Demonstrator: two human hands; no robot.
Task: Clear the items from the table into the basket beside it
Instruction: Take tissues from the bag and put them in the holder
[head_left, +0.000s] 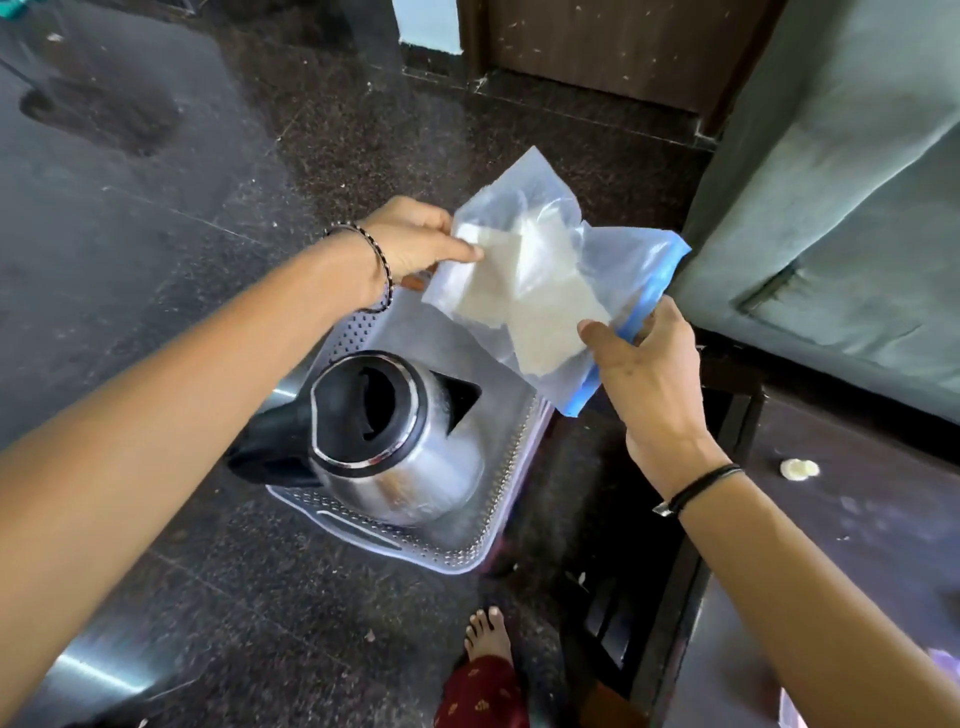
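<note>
Zip bag (535, 280) held over the basket (363, 540) on the floor (156, 208), beside the desk (857, 519).

The basket stands on the floor just left of the desk, and a steel kettle (415, 467) fills most of it, so free room is likely only at its far end. The bag, with white contents, hangs flat above that end. Both hands pinch it, the left hand (415, 244) at a clear edge, the right hand (649, 374) at the blue zip strip, probably to keep it spread. A small white piece (800, 469) is still on the desk.
</note>
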